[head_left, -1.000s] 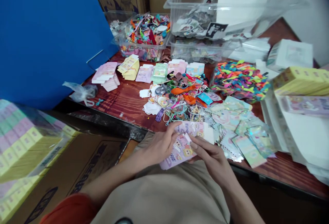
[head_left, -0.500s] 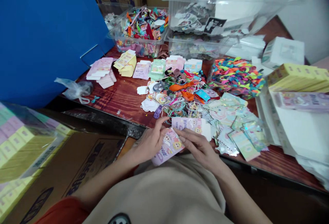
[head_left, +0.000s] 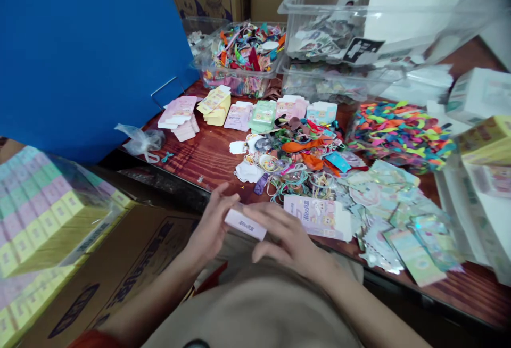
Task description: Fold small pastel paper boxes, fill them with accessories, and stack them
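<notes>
Through the head view I have the small lilac box [head_left: 245, 223] held up in front of the body, just off the near edge of the table [head_left: 190, 157], with a narrow lettered face turned toward me. My left grip [head_left: 214, 224] is clamped on the box at its left end, while my right grip [head_left: 284, 235] is spread: its fingers lie along the far right edge and the thumb stands apart below the near corner. I judge the box to be thin printed card, so very light, fairly stiff along its folds and soft in the middle of its panels; the smooth print may slide a little under dry fingertips. I would take hold by the folded edges or the ends, pressing lightly, since a squeeze on the broad faces could dent them. Beside it, on the table edge, lies a flat lilac carton [head_left: 316, 217], just in front of the heap of cords and tags [head_left: 307, 163]. Compared with half a second ago, the box has turned: its broad pictured face was up then, and now the narrow face shows. My right thumb has come away from it, and the whole view has swung left.
</notes>
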Demonstrator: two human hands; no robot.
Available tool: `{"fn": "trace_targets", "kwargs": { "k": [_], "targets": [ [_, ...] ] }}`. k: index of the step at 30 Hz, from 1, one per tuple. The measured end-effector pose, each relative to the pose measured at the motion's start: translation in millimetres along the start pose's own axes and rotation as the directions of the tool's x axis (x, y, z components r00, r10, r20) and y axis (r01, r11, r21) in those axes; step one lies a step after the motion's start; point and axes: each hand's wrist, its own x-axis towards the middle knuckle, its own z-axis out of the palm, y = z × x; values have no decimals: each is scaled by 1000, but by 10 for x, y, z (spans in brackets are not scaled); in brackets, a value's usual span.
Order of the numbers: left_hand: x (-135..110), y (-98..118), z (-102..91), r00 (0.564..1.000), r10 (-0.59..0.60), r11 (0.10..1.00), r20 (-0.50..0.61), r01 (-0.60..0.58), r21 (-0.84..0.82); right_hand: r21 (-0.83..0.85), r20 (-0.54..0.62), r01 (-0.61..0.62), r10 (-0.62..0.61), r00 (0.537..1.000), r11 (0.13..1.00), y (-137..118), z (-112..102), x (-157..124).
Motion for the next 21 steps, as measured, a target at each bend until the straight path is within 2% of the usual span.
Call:
{"fn": "trace_targets", "kwargs": {
  "k": [2, 3, 4, 6, 8, 10, 14, 17, 19, 21],
  "targets": [
    [24, 76, -93, 993, 93, 992, -69, -99, -83, 39, -67, -99, 102, 993, 994, 135, -5, 210],
    [49, 104, -144, 988, 134, 985, -82, -142, -95, -23, -108, -168, 165, 980, 985, 229, 1, 315],
    [81, 126, -197, 985, 153, 982, -85, -161, -99, -134, -133, -234, 216, 967, 963, 334, 15, 413],
    [151, 149, -294, 988, 129, 983, -82, -138, -117, -415, -82, -295, 288, 954, 860, 539, 58, 573],
    [216, 150, -369, 994, 76, 984, -81, -88, -155, -621, 24, -264, 355, 934, 738, 683, 101, 660],
    [264, 130, -419, 996, 57, 979, -74, -70, -189, -703, 89, -219, 389, 917, 677, 738, 120, 676],
    [330, 15, -462, 993, 112, 978, -47, -119, -172, -656, 89, -207, 346, 934, 726, 705, 98, 656],
    [387, -116, -469, 967, 229, 970, -113, -237, -58, -666, -26, -281, 356, 934, 691, 731, 129, 759],
    [420, -191, -468, 930, 337, 939, -149, -322, 117, -723, -67, -316, 392, 917, 614, 798, 193, 883],
    [432, -233, -462, 880, 453, 863, -143, -392, 317, -771, -50, -311, 433, 900, 556, 875, 260, 999]
  ]
}}
